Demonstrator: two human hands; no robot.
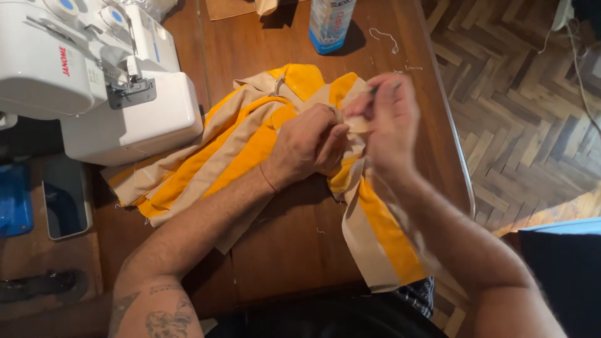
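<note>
Striped yellow-and-beige fabric (250, 147) is pinched at a seam by the left hand (305, 145), fingers closed on the cloth near table centre. At 3 o'clock of it, the blurred right hand (391, 122) is closed around a thin dark tool (383, 87), probably a seam ripper. The seam is best kept taut and the tip worked away from the fingers. At 10 o'clock a white sewing machine (94, 75) stands; at 12 o'clock, 1 bottle (330, 22).
</note>
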